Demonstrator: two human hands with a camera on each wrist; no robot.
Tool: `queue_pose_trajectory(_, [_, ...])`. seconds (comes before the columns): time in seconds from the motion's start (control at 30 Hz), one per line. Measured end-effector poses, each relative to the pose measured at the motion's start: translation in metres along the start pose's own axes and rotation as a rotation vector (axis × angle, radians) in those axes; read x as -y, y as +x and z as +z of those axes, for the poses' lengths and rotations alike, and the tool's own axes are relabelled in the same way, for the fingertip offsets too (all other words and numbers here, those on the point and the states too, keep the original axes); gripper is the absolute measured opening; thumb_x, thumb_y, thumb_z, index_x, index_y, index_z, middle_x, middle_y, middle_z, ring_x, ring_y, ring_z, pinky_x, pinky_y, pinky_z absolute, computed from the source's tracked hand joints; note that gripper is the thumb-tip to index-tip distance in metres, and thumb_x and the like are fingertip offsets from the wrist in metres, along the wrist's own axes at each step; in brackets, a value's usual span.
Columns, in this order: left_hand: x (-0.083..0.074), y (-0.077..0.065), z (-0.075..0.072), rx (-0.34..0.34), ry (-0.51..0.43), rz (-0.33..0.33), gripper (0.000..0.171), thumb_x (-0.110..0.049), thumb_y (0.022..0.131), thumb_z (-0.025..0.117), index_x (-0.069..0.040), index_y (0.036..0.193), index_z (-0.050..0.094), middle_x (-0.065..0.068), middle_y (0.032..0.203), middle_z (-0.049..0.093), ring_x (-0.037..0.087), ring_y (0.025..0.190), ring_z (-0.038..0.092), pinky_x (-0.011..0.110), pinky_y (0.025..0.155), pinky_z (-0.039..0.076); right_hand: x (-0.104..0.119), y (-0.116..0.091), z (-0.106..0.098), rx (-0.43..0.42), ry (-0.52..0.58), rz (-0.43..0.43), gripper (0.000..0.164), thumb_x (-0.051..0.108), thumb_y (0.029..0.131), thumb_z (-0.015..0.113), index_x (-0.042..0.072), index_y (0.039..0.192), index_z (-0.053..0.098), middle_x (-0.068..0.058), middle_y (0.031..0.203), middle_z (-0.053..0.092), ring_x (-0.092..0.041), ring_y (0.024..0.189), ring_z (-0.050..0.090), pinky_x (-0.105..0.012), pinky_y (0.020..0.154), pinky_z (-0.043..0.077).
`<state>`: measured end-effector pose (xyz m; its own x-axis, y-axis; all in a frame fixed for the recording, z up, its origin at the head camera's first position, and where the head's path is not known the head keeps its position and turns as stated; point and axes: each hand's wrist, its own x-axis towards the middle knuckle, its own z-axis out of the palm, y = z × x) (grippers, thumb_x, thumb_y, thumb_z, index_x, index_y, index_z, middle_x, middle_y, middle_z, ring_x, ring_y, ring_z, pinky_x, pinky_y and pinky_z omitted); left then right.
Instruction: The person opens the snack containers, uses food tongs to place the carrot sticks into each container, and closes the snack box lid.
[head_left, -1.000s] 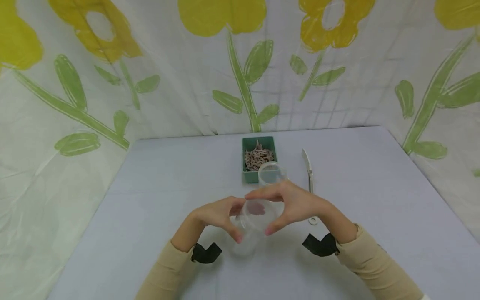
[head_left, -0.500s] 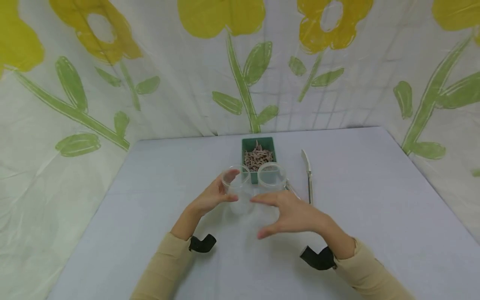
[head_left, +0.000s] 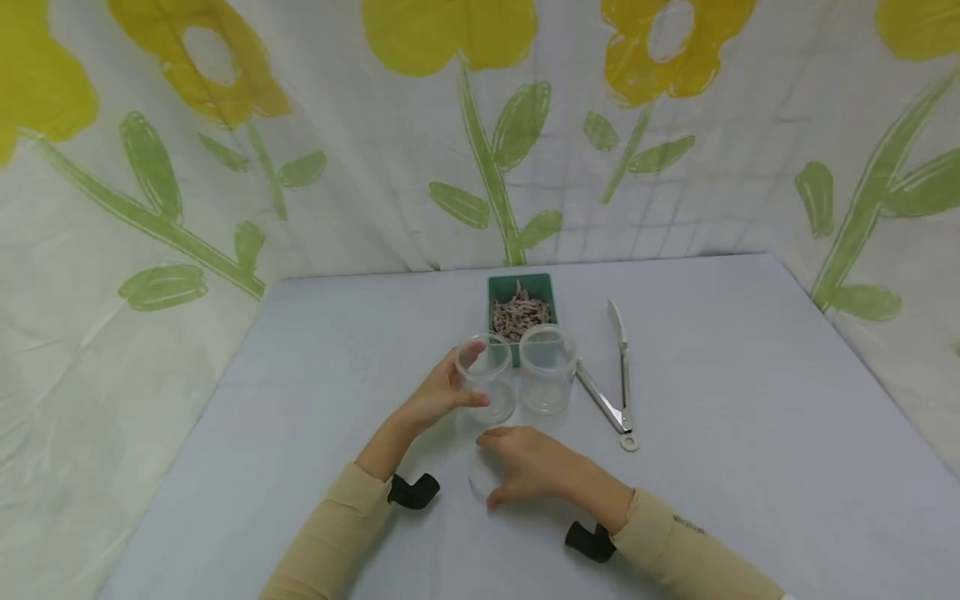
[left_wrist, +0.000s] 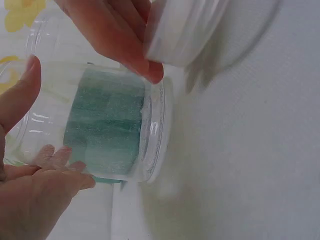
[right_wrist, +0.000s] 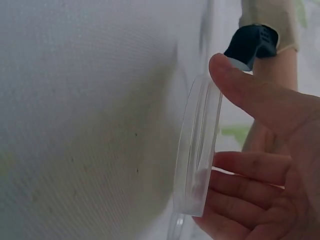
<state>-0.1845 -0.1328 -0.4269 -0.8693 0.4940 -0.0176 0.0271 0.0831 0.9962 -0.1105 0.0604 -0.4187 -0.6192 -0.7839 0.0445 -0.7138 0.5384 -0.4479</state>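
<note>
A clear plastic jar stands upright before the green tub, its round mouth facing up. My left hand grips its side, thumb and fingers curled round the wall; the left wrist view shows the jar's base at the tabletop. Nearer to me, my right hand holds a translucent round lid low over the table. In the right wrist view, thumb and fingers pinch the lid at its edges. Just right of the held jar stands a second clear jar, its mouth uncovered.
Behind the jars sits a green tub heaped with brownish strips. Metal tongs lie spread on the right, one arm running toward the second jar. A white cloth covers the table; a flower-printed curtain hangs behind it.
My left hand has carried the jar forward from between both hands to beside the second jar. The right hand has come away from it and moved back toward me, low with the lid.
</note>
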Motion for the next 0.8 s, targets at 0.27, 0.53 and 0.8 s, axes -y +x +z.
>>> queue_pose_trajectory(0.27, [0.002,-0.003,0.001,0.008,0.027,-0.012,0.088,0.007,0.078,0.076,0.001,0.15,0.027,0.02,0.157,0.024,0.029,0.146,0.016,0.044,0.117,0.015,-0.002,0.01,0.006,0.01,-0.028,-0.008,0.066,0.03,0.07,0.088,-0.003,0.12,0.06,-0.011,0.117,0.064,-0.023,0.102,0.064,-0.029,0.088,0.052])
queue_pose_trajectory(0.53, [0.0,-0.002,0.002,0.008,0.024,-0.031,0.087,0.01,0.077,0.075,0.002,0.149,0.028,0.02,0.156,0.027,0.028,0.146,0.017,0.044,0.117,0.015,-0.003,0.014,0.012,0.039,-0.083,0.027,0.068,0.036,0.071,0.087,0.0,0.122,0.06,-0.01,0.118,0.062,-0.022,0.102,0.064,-0.03,0.087,0.052])
queue_pose_trajectory(0.8, [0.001,-0.001,0.001,0.007,0.03,-0.033,0.086,0.01,0.076,0.076,0.003,0.148,0.029,0.021,0.155,0.028,0.028,0.146,0.017,0.044,0.117,0.014,-0.003,0.01,0.009,-0.021,-0.202,0.007,0.076,0.05,0.073,0.08,0.001,0.127,0.059,-0.011,0.128,0.061,-0.023,0.109,0.063,-0.032,0.087,0.053])
